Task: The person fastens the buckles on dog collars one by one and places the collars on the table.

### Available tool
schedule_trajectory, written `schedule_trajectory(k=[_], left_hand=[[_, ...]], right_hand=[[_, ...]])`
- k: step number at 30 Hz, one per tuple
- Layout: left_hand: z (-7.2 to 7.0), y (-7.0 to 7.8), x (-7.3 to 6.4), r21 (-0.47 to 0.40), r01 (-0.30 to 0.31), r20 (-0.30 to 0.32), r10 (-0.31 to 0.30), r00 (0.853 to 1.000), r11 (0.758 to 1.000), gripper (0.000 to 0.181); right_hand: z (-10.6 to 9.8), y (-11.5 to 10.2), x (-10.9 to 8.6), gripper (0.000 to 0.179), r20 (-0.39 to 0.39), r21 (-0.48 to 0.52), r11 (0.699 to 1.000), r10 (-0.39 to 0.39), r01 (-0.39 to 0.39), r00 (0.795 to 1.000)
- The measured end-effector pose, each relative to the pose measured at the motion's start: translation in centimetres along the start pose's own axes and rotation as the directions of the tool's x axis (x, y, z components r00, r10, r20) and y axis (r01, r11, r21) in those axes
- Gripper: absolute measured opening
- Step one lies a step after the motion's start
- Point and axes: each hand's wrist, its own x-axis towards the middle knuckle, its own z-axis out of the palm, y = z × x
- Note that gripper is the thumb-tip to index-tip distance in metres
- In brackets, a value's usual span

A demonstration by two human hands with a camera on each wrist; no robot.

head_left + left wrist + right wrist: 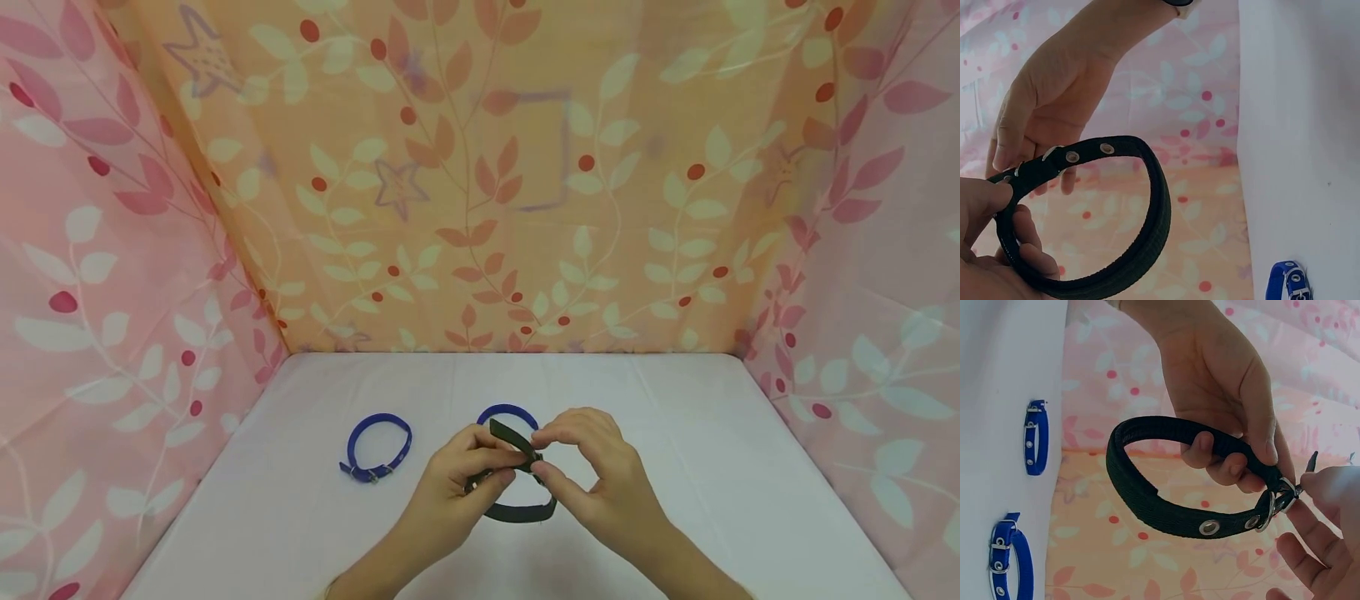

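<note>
A dark green pet collar (521, 513) with metal eyelets is held up in front of me, bent into a loop. My left hand (457, 483) grips its strap near the buckle, fingers curled round the band in the right wrist view. With thumb and forefinger, my right hand (607, 462) pinches the collar beside the metal buckle (1286, 492). The strap's free end (510, 435) sticks up out of the left hand in the head view. A metal ring (1266, 515) hangs on the band next to the buckle.
On the white table (300, 533) lies a buckled blue collar (365, 475) to the left. Another blue collar (507, 409) lies behind the hands, partly hidden by them. Leaf-patterned cloth walls (480, 250) enclose the table at the back and both sides.
</note>
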Motion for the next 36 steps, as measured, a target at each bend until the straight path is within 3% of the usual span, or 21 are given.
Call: schedule_trajectory(k=[10, 13, 17, 20, 27, 32, 36], left_hand=[[0.07, 0.05, 0.04, 0.057, -0.063, -0.006, 0.064, 0.998, 0.996, 0.019], [0.09, 0.15, 0.07, 0.035, -0.029, -0.017, 0.029, 0.999, 0.999, 0.019], [0.11, 0.33, 0.07, -0.043, 0.077, -0.027, -0.078, 0.997, 0.996, 0.020], [0.05, 0.44, 0.11, -0.082, 0.152, -0.040, -0.156, 0.987, 0.985, 0.025], [-0.08, 0.54, 0.16, -0.069, 0.268, -0.044, -0.271, 0.962, 0.961, 0.041], [-0.04, 0.60, 0.09, -0.056, 0.284, -0.010, -0.285, 0.959, 0.957, 0.045], [-0.14, 0.60, 0.11, -0.073, 0.287, 0.011, -0.287, 0.958, 0.955, 0.045]], right_hand=[[-0.08, -0.23, -0.10, 0.045, 0.065, -0.049, 0.995, 0.094, -0.091, 0.993], [-0.10, -0.29, -0.09, 0.048, 0.092, -0.070, 0.991, 0.122, -0.116, 0.988], [-0.16, -0.25, -0.11, 0.047, 0.101, -0.074, 0.989, 0.135, -0.128, 0.986], [-0.29, -0.15, -0.10, 0.046, 0.081, -0.067, 0.991, 0.125, -0.120, 0.989], [-0.30, 0.07, -0.25, 0.046, 0.054, -0.041, 0.994, 0.099, -0.097, 0.994], [0.00, 0.21, -0.33, 0.040, 0.063, -0.031, 0.999, 0.044, -0.042, 0.997], [-0.01, 0.31, 0.04, 0.025, 0.018, -0.004, 1.000, -0.017, 0.017, 1.000]])
